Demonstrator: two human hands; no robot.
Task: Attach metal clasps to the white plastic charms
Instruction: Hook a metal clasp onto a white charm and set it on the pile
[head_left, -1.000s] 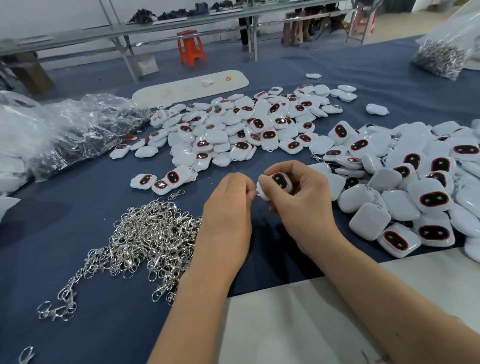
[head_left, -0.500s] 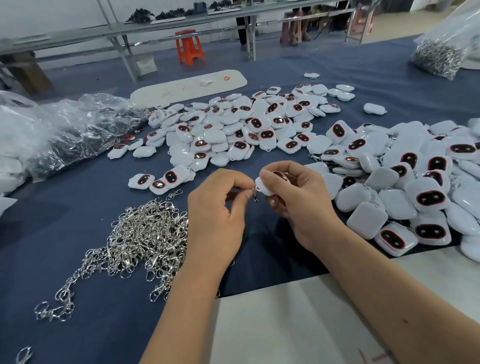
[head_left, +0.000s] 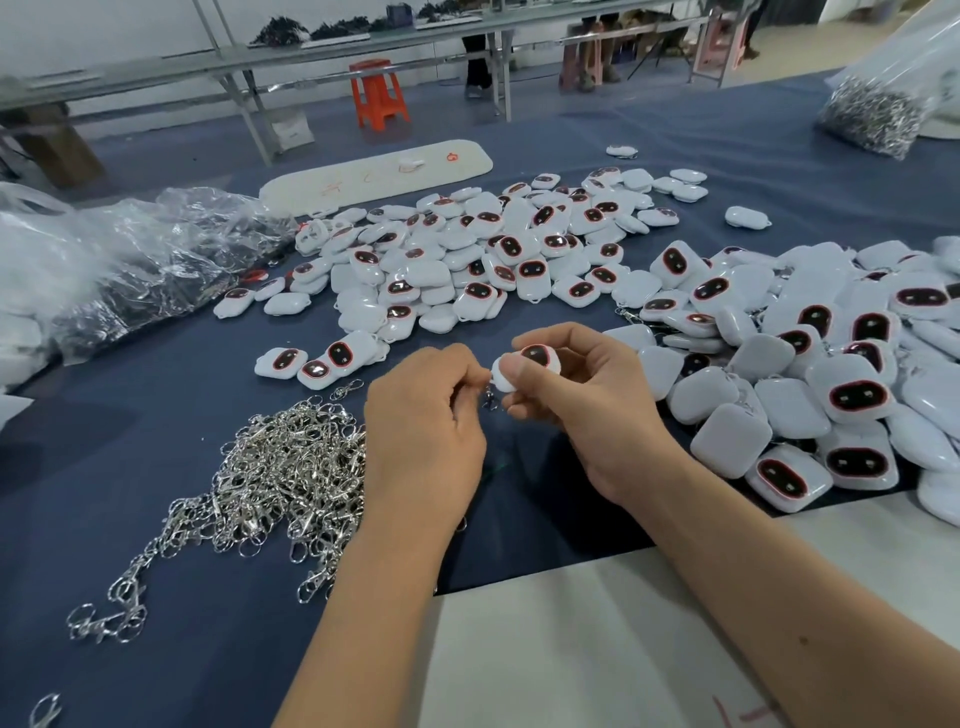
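My right hand (head_left: 587, 410) grips a white plastic charm (head_left: 530, 364) with a dark red-rimmed face, held above the blue cloth. My left hand (head_left: 426, 441) pinches a small metal clasp (head_left: 489, 400) right at the charm's lower left corner; whether it is hooked on I cannot tell. A tangled heap of silver clasps (head_left: 280, 478) lies left of my left hand. Loose charms are spread in a pile behind my hands (head_left: 467, 260), and a second, thicker pile of charms (head_left: 810, 374) lies to the right.
Crumpled clear plastic bags (head_left: 130, 260) sit at the far left. A bag of metal clasps (head_left: 878, 109) stands at the back right. A white oval board (head_left: 379, 174) lies beyond the charms. A bare white tabletop (head_left: 597, 639) shows below the cloth (head_left: 130, 675) edge.
The hands have shifted slightly; the charm in my right hand has turned so its dark face shows more, and the clasp stays at its corner between my left fingers.
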